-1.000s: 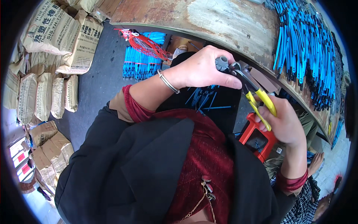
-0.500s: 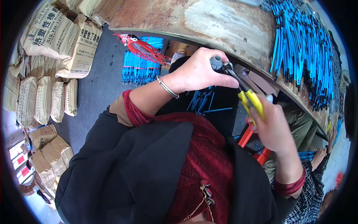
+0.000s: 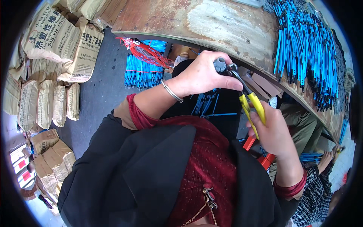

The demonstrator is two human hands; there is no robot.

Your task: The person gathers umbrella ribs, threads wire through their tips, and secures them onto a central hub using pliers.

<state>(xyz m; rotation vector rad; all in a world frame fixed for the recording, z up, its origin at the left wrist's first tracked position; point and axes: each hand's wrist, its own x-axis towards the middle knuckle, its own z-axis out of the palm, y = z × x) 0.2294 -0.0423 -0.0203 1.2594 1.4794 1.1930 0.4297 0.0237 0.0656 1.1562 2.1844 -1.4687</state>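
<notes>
We saw the grey knob [image 3: 220, 65] up near the front edge of the counter [image 3: 227, 22], with the grip of the left hand [image 3: 206, 73] curled round it; the grip of the right hand [image 3: 273, 126] was wrapped round the yellow handles of the pliers [image 3: 254, 100], which stood a little apart; the metal head lay right beside the knob, but we could not tell what, if anything, it pinched; to do this well, we judged, the left hand needed to hold the knob firm, the thumb tip had to be clear of the metal, and the squeeze had to come straight and even; the counter's edge, close to the knuckles, left little room for a swing, and the red frame [image 3: 267, 162] sat just below the right hand; loose strips [image 3: 206, 102] lay beneath the hands, blue bundles [image 3: 145, 68] and red cords [image 3: 149, 55] to the left, a blue heap [image 3: 302, 53] on the counter; beyond, we noticed a co-worker's hand [image 3: 326, 159] and sacks [image 3: 56, 38].
</notes>
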